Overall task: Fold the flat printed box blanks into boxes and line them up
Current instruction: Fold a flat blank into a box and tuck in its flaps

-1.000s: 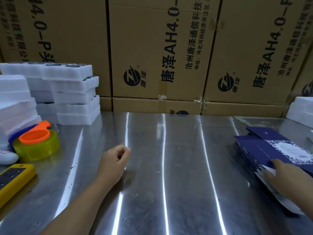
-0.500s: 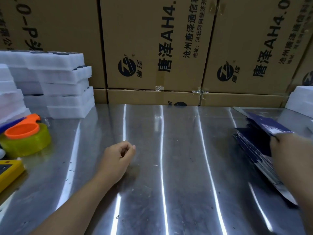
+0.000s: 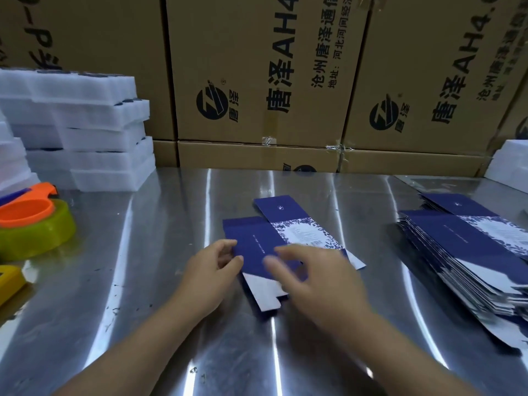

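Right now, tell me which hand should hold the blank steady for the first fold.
Left. The left hand pinches the box blank at its left edge. The right hand is blurred, fingers spread above the blank, so it is likely freer to fold.

Both bare forearms rise from the lower edge of the frame toward its centre. The left hand (image 3: 213,267) sits just left of centre, fingers curled, thumb and forefinger pinching the left edge of the box blank (image 3: 257,241). The right hand (image 3: 323,277), blurred, is palm down just right of it, fingers spread and nearly straight.
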